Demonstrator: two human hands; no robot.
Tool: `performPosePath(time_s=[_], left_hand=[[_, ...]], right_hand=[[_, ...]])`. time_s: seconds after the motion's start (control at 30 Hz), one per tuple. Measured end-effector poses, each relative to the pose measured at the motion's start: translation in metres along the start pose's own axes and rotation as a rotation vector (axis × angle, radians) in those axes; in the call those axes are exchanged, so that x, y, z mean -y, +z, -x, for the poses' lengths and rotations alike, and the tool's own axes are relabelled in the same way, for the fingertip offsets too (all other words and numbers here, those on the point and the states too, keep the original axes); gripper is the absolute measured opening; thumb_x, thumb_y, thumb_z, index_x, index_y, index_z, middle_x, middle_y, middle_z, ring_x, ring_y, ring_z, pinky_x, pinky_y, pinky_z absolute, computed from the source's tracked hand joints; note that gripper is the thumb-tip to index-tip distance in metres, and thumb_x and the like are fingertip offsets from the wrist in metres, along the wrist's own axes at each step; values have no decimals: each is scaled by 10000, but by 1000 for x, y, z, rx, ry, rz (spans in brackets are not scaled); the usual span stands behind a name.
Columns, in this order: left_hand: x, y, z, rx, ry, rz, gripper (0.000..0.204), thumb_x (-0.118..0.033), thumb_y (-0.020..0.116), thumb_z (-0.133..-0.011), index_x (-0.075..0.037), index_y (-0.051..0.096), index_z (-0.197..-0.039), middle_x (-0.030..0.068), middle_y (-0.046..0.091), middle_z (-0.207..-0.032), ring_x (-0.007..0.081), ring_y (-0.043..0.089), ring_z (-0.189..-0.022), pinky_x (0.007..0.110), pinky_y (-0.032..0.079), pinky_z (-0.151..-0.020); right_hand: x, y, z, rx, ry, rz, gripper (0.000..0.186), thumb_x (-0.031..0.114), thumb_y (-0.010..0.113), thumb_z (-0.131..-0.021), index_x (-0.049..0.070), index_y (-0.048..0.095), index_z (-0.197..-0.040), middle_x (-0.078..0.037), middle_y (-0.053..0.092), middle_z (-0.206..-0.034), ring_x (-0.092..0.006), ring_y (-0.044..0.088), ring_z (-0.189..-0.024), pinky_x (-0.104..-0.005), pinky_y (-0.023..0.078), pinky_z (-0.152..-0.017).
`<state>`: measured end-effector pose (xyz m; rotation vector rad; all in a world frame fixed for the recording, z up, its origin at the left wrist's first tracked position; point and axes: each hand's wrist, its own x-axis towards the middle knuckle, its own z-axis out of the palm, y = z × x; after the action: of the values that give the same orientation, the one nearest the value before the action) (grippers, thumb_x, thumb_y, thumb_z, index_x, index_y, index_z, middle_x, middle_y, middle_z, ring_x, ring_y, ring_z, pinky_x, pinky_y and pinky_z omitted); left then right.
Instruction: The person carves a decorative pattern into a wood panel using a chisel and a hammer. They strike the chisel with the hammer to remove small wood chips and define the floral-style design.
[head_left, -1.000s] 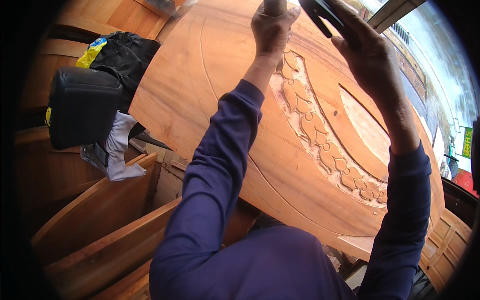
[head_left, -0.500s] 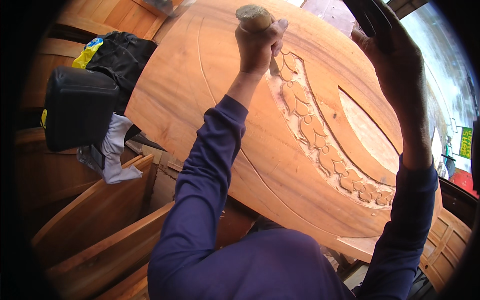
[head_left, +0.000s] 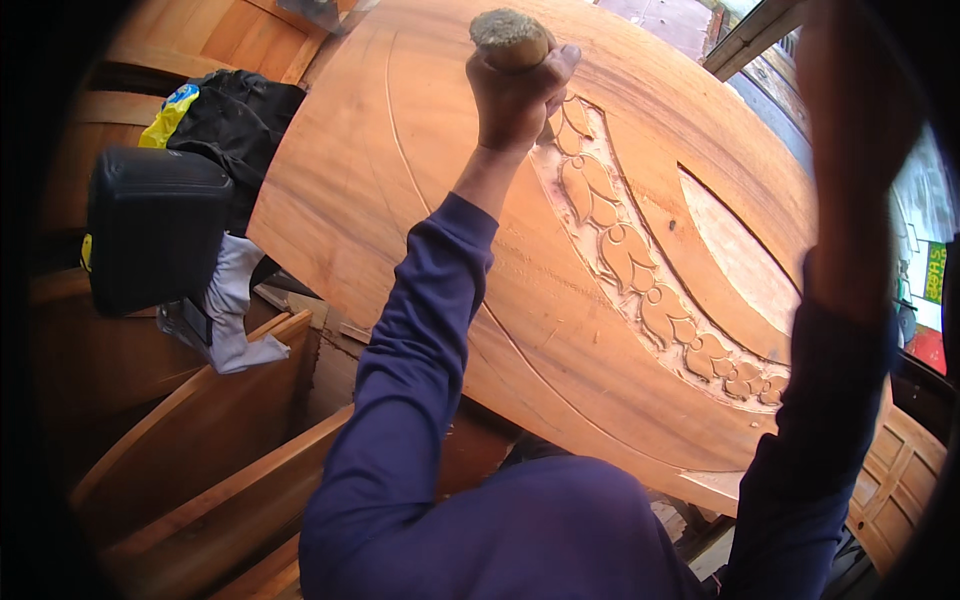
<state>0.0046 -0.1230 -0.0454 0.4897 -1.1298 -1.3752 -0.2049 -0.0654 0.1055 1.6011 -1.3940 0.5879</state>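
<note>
My left hand (head_left: 512, 100) is closed around the wooden handle (head_left: 508, 40) of a chisel with a battered, pale top; the blade, mostly hidden by the hand, meets the wooden panel (head_left: 350, 180) at the upper end of a band of carved leaves (head_left: 628, 250). A recessed pale oval (head_left: 730, 240) lies to the right of that band. My right hand (head_left: 862, 80) is raised high at the upper right, blurred and in shadow; its fingers and anything in them cannot be made out.
A black padded case (head_left: 160, 225), dark cloth (head_left: 240, 130), yellow bag (head_left: 165, 125) and grey cloth (head_left: 225, 315) are left of the panel. Wooden boards (head_left: 200, 440) lean at the lower left, another panel (head_left: 895, 470) at lower right. A window frame (head_left: 750, 45) borders the back.
My left hand has moved left and slightly down since a second ago, then stayed nearly still. My right hand, which held a dark tool earlier, has swung up and rightward into a blur.
</note>
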Motion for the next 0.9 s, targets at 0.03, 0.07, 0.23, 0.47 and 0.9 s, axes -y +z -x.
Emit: performPosePath(time_s=[0.03,0.07,0.23,0.47,0.9], left_hand=[[-3,-6,2,-20,11,-31,152,-47,720,-889,-54,589,-813,-15,507,-588,63,422,-422,247,333,-400],[7,0,0,-7,30,-25,137,-33,738,-879,-44,611,-830,-13,535,-609,56,452,-447,240,352,-408],[3,-15,2,-17,-86,32,136,-11,777,-870,-35,645,-852,3,612,-665,44,528,-499,211,402,-431],[-3,-1,4,70,-37,-80,158,-55,725,-877,-60,571,-909,20,553,-665,85,448,-462,249,370,-429],[-15,24,50,460,701,-622,368,-430,782,-904,-130,646,-1069,38,686,-862,157,695,-713,304,574,-589]], right_hand=[[29,9,10,54,-105,-256,117,14,620,-959,101,644,-1033,-125,667,-869,-231,675,-747,-310,543,-623],[43,6,16,155,-216,-483,157,7,612,-957,98,669,-1072,-115,660,-813,-240,669,-701,-308,538,-588],[67,-17,-18,324,-75,-823,533,-38,613,-932,165,604,-1424,-135,687,-1086,-244,696,-941,-325,577,-759],[68,0,34,435,-39,-705,582,49,694,-942,228,586,-1484,-162,750,-1099,-257,733,-812,-351,575,-672],[83,-209,277,574,1221,-975,826,50,693,-956,7,210,-1625,-5,542,-1024,-110,511,-799,-267,466,-817]])
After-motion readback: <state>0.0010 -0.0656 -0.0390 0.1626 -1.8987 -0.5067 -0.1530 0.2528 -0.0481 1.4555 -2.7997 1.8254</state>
